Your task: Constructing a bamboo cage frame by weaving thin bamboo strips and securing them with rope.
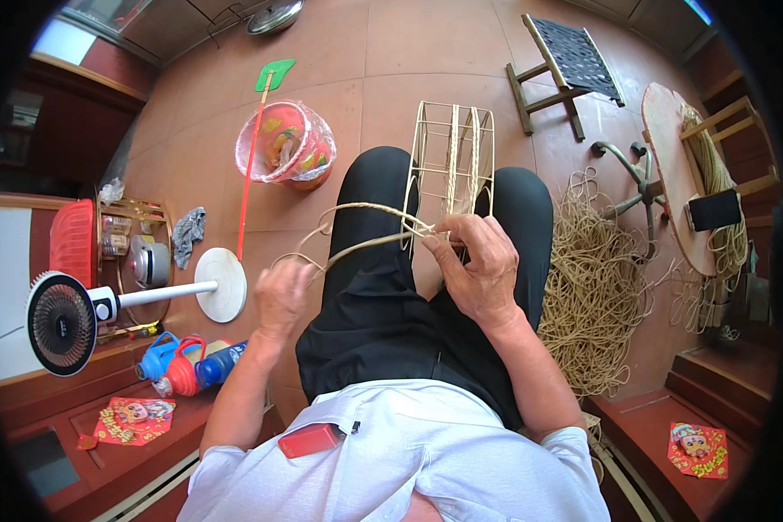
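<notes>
Tiled floor point(391, 96) around you, fan point(62, 324) and bucket point(309, 165) off to your left, cord pile point(593, 296) beside your right leg; the frame point(414, 161) stands between your knees, pale strands strung lengthwise on it; the working cord point(365, 245) loops over your left thigh to the frame's near left corner. Your hands are apart; your right hand point(478, 265) pinches the cord between thumb and finger at that corner; your left hand point(284, 294) is blurred beside the loop, fingers curled, can't tell if it grips. Cord looks light, springy, stiff enough to hold a curve, likely not fragile but apt to kink or snag; best pinch it close to the corner, guide the loop farther out; frame looks light and rigid, thin-barred, likely to tip or twist if pulled; steady it by a side bar.
</notes>
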`<act>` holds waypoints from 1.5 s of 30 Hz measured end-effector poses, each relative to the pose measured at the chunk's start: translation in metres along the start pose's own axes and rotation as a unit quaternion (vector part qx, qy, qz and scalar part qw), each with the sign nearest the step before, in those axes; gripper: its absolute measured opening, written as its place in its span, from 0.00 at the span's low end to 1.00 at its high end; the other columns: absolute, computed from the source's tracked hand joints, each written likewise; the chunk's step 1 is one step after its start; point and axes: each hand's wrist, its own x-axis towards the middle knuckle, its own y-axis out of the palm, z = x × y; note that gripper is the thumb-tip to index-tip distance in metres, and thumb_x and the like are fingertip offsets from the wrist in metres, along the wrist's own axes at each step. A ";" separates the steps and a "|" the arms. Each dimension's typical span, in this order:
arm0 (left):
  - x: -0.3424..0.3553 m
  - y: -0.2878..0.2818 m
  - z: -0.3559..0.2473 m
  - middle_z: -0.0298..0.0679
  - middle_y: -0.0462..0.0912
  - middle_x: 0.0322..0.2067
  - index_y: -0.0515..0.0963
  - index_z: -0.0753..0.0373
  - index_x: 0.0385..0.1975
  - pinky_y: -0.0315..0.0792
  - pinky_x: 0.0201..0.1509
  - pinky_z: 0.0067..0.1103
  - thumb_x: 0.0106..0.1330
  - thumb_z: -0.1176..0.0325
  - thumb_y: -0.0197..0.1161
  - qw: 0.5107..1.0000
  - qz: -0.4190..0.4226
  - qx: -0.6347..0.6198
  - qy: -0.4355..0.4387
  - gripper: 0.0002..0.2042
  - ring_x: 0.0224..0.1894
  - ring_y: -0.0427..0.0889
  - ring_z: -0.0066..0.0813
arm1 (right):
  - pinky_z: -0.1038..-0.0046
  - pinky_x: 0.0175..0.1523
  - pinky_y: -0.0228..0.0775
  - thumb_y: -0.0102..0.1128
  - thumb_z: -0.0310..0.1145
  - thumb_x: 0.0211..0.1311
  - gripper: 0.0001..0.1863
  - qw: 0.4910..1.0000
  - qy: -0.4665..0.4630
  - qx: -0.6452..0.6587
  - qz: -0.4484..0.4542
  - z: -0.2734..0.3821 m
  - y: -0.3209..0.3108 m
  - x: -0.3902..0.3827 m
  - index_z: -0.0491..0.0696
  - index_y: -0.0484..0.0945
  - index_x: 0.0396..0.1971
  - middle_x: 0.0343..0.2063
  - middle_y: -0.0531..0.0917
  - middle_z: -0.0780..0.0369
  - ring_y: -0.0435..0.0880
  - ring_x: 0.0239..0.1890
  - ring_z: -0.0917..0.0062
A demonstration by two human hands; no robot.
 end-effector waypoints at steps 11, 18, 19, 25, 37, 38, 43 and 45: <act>-0.049 -0.035 0.063 0.49 0.93 0.39 0.88 0.64 0.46 0.85 0.47 0.41 0.80 0.61 0.63 0.937 0.247 0.030 -0.246 0.13 0.44 0.94 0.46 | 0.64 0.40 0.71 0.79 0.35 0.65 0.08 0.997 -0.053 -0.053 0.022 -0.005 0.001 -0.004 0.52 0.88 0.38 0.28 0.81 0.66 0.79 0.32 0.68; 0.040 -0.031 -0.132 0.35 0.82 0.38 0.68 0.65 0.78 0.77 0.40 0.16 0.82 0.70 0.63 0.729 0.211 -0.621 -0.193 0.28 0.34 0.80 0.17 | 0.65 0.42 0.75 0.78 0.31 0.63 0.08 0.993 -0.094 -0.069 0.023 -0.004 0.001 -0.001 0.50 0.89 0.40 0.30 0.83 0.64 0.81 0.33 0.67; 0.044 -0.020 -0.139 0.36 0.82 0.39 0.66 0.65 0.80 0.77 0.41 0.16 0.82 0.70 0.63 0.709 0.205 -0.646 -0.195 0.29 0.34 0.80 0.17 | 0.65 0.42 0.76 0.77 0.28 0.62 0.08 0.992 -0.093 -0.076 0.029 -0.003 0.001 -0.001 0.50 0.89 0.41 0.30 0.83 0.64 0.82 0.33 0.67; 0.055 0.012 -0.166 0.37 0.83 0.39 0.66 0.64 0.77 0.78 0.42 0.20 0.81 0.70 0.63 0.614 0.213 -0.735 -0.195 0.27 0.33 0.81 0.20 | 0.63 0.43 0.76 0.65 0.22 0.56 0.12 0.994 -0.076 -0.054 0.054 -0.004 -0.006 -0.005 0.48 0.89 0.40 0.31 0.83 0.63 0.81 0.34 0.64; 0.038 -0.040 -0.157 0.38 0.78 0.21 0.79 0.68 0.28 0.70 0.32 0.27 0.81 0.65 0.62 0.874 0.162 -0.445 -0.105 0.17 0.25 0.75 0.22 | 0.63 0.44 0.76 0.74 0.28 0.56 0.08 0.997 -0.042 -0.034 0.062 -0.003 -0.008 0.004 0.50 0.88 0.37 0.31 0.85 0.63 0.83 0.35 0.64; 0.037 -0.050 -0.154 0.39 0.81 0.22 0.79 0.68 0.28 0.72 0.33 0.27 0.81 0.65 0.62 0.880 0.171 -0.433 -0.093 0.17 0.25 0.78 0.25 | 0.63 0.44 0.76 0.74 0.28 0.56 0.08 0.997 -0.048 -0.034 0.053 -0.002 -0.007 0.005 0.50 0.88 0.37 0.31 0.85 0.63 0.83 0.35 0.64; -0.007 -0.063 -0.102 0.45 0.81 0.24 0.82 0.65 0.29 0.75 0.32 0.33 0.76 0.66 0.69 0.930 0.142 -0.338 -0.036 0.12 0.25 0.83 0.37 | 0.62 0.42 0.74 0.83 0.37 0.56 0.10 0.993 -0.098 -0.065 0.027 -0.008 -0.004 0.003 0.53 0.88 0.32 0.31 0.85 0.65 0.82 0.33 0.65; -0.030 -0.059 -0.058 0.49 0.83 0.26 0.83 0.64 0.32 0.77 0.33 0.37 0.73 0.63 0.74 0.971 0.130 -0.193 -0.047 0.12 0.27 0.85 0.48 | 0.63 0.41 0.74 0.81 0.37 0.59 0.09 0.991 -0.104 -0.081 0.010 -0.006 -0.004 0.001 0.53 0.88 0.30 0.30 0.85 0.66 0.83 0.33 0.67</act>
